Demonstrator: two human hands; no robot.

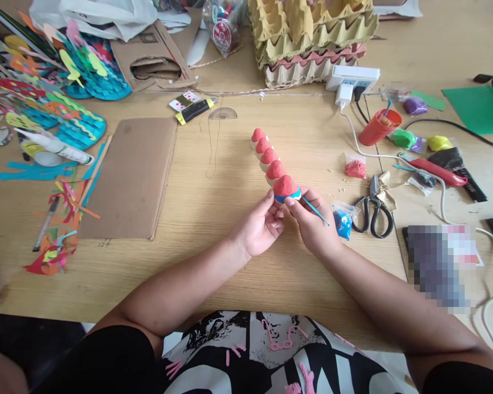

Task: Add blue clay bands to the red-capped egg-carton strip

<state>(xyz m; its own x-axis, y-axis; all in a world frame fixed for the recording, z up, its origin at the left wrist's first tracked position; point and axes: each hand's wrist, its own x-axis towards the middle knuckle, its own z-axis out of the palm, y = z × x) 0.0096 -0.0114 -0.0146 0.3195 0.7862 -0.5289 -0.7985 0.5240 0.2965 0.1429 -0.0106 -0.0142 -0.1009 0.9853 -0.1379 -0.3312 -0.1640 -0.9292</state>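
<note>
Between my hands is a strip of egg carton cups (pixel 276 168), each cup topped with red modelling clay. Around the nearest cup runs a blue clay band (pixel 287 196), its loose end (pixel 318 212) sticking out past my right fingers. My left hand (pixel 261 224) grips the near end from the left, thumb against the cup's side. From the other side my right hand (pixel 318 221) holds the same cup, its thumb pressed on the blue band. Just right of that hand lies a small bag of blue clay (pixel 343 223). Black-handled scissors (pixel 373 210) lie beyond it.
A cardboard sheet (pixel 127 178) and paper scraps (pixel 57 241) lie to the left. At the back stand stacked egg trays (pixel 312 38) and a power strip (pixel 355 78) with trailing cables. A red cup (pixel 380 127) and a bag of red clay (pixel 355 166) are on the right.
</note>
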